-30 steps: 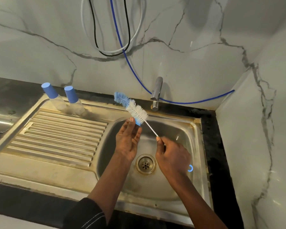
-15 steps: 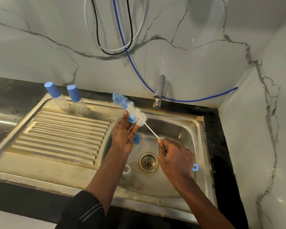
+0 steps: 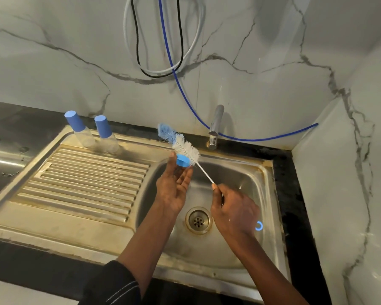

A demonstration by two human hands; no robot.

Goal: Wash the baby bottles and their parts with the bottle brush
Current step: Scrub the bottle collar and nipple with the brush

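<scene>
Two bottles (image 3: 95, 134) stand on the drainboard (image 3: 81, 183) left of the sink basin (image 3: 246, 179), the tap (image 3: 216, 128) behind it, both hands above the basin.

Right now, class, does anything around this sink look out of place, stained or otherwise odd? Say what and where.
A small blue ring lies loose in the sink basin, right of the drain, where it might wash away. Brownish staining rims the sink and drain. Nothing looks spilled or broken.
</scene>
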